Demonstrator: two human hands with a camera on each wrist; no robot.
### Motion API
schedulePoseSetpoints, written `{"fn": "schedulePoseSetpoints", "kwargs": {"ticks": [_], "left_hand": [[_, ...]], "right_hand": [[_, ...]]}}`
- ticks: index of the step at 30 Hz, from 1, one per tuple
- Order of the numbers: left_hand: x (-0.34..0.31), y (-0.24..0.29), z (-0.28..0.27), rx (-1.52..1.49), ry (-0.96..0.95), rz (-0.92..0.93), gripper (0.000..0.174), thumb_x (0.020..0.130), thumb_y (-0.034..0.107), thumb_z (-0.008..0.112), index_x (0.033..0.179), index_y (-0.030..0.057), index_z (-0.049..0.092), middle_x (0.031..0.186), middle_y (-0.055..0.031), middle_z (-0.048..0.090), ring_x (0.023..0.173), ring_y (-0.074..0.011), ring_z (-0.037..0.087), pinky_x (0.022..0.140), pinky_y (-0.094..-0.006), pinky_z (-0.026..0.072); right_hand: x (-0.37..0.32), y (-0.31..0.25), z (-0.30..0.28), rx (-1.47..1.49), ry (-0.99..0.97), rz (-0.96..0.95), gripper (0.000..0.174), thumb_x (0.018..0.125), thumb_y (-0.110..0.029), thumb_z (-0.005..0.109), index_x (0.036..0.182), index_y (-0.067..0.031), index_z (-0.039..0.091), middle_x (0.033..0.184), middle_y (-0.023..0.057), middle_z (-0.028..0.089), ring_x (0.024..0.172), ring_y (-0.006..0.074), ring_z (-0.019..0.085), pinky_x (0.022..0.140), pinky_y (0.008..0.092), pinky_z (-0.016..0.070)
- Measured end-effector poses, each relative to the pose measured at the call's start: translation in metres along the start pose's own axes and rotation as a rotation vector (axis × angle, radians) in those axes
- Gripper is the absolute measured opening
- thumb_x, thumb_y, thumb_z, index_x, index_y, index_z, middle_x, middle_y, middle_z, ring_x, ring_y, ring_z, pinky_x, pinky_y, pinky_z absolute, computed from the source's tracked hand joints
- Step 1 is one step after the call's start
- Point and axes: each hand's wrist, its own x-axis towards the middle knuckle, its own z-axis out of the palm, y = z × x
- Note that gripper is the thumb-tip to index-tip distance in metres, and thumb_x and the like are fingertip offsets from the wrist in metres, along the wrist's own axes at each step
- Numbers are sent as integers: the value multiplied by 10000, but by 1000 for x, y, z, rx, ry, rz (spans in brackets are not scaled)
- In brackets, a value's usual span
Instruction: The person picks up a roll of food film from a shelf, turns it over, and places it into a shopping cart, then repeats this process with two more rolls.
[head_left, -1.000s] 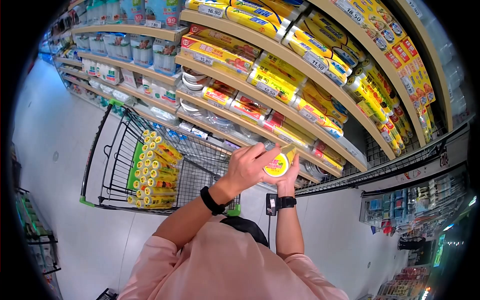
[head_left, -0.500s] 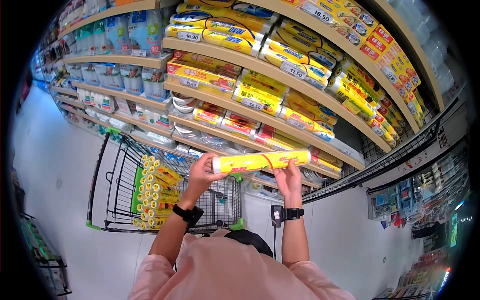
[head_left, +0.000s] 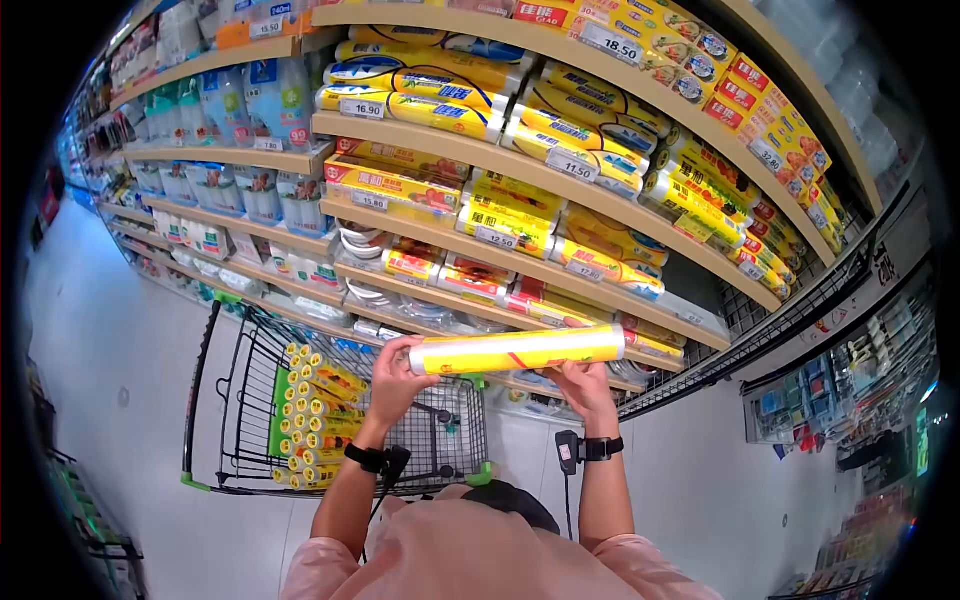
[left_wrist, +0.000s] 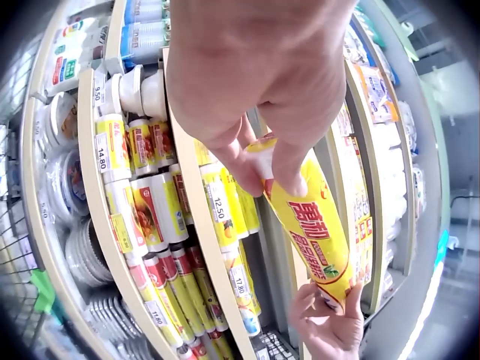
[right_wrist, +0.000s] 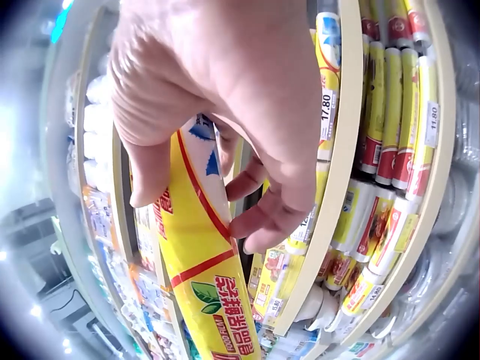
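A yellow roll of food storage bags (head_left: pixel 520 350) with red lettering and white ends is held crosswise before the shelves. My left hand (head_left: pixel 395 385) grips its left end between thumb and fingers. At the opposite end, my right hand (head_left: pixel 583 388) holds it from below. In the left wrist view, the thumb (left_wrist: pixel 289 169) lies along the printed wrapper near the white end. The right wrist view has the right thumb (right_wrist: pixel 150 176) on one side of the roll and curled fingers on the other.
A wire shopping cart (head_left: pixel 232 400) with green corners stands at left, several similar yellow rolls (head_left: pixel 318 420) stacked inside. Tiered shelves (head_left: pixel 470 145) curve across the front, filled with yellow rolls and boxes above price tags. Stacked plates and bowls (left_wrist: pixel 86 251) sit on nearby shelf levels.
The roll has turned from end-on to crosswise, showing its long side. My hands have moved apart to its two ends, the left one leftward. The view has shifted slightly.
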Motion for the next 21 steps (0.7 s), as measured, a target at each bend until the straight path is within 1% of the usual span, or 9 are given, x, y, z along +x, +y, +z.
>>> {"fn": "schedulePoseSetpoints", "kwargs": {"ticks": [1, 3, 4, 7, 10, 14, 18, 19, 21], "left_hand": [[1, -1, 0, 0, 14, -10, 658, 668, -195, 743, 1219, 32, 465, 1299, -150, 501, 1173, -256, 575, 996, -388, 534], [3, -3, 2, -1, 41, -29, 681, 642, -218, 750, 1204, 41, 466, 1316, -145, 473, 1180, -253, 566, 1011, -392, 528], [3, -5, 3, 11, 33, 0, 684, 640, -220, 753, 1202, 42, 465, 1308, -142, 476, 1180, -253, 566, 1007, -390, 532], [6, -1, 13, 68, 19, 77, 719, 626, -210, 780, 1216, 40, 454, 1259, -122, 499, 1159, -245, 581, 969, -368, 557], [4, 11, 20, 102, 25, -71, 723, 627, -203, 784, 1226, 27, 450, 1239, -112, 517, 1133, -233, 599, 960, -359, 560], [3, 10, 18, 42, 48, -72, 729, 626, -188, 794, 1238, 17, 455, 1216, -106, 534, 1107, -223, 615, 946, -352, 565], [3, 12, 14, 129, 24, -16, 732, 646, -181, 790, 1267, 9, 451, 1225, -116, 558, 1084, -218, 636, 915, -328, 570], [3, 12, 13, 144, 4, -18, 712, 678, -169, 780, 1278, 12, 442, 1203, -131, 582, 1064, -221, 649, 892, -324, 580], [2, 12, 11, 173, -39, -26, 673, 741, -143, 760, 1301, 18, 423, 1157, -161, 631, 1026, -227, 674, 847, -315, 600]], "right_hand": [[0, 0, 1, 8, -10, -31, 716, 874, -56, 731, 1468, -51, 332, 1222, 125, 620, 1099, 260, 639, 950, 453, 528], [0, 7, -11, -23, 27, -81, 616, 863, -23, 730, 1392, -28, 415, 1206, 132, 630, 1099, 261, 638, 952, 454, 528], [-1, 10, -16, -38, 45, -108, 567, 857, -6, 729, 1353, -16, 456, 1198, 135, 635, 1100, 262, 638, 953, 455, 527], [1, 12, -20, -7, 75, -163, 531, 845, -57, 762, 1300, -13, 493, 1211, 116, 624, 1115, 265, 621, 1032, 492, 472], [1, 12, -24, -46, 69, -166, 428, 856, -52, 750, 1230, -10, 546, 1185, 115, 643, 1112, 268, 625, 1042, 508, 460], [-1, 15, -28, -74, 57, -115, 432, 864, -74, 748, 1243, -13, 551, 1196, 117, 649, 1124, 274, 622, 1034, 522, 462], [1, 19, -31, -73, 33, -86, 449, 870, -93, 747, 1264, -14, 547, 1229, 116, 636, 1151, 277, 610, 1027, 523, 466], [0, 19, -30, -70, 31, -82, 452, 872, -95, 745, 1270, -15, 546, 1240, 116, 631, 1157, 278, 606, 1025, 521, 467], [-1, 17, -19, -27, 34, -67, 501, 865, -42, 737, 1308, -16, 506, 1204, 119, 641, 1087, 258, 630, 973, 466, 498]]}}
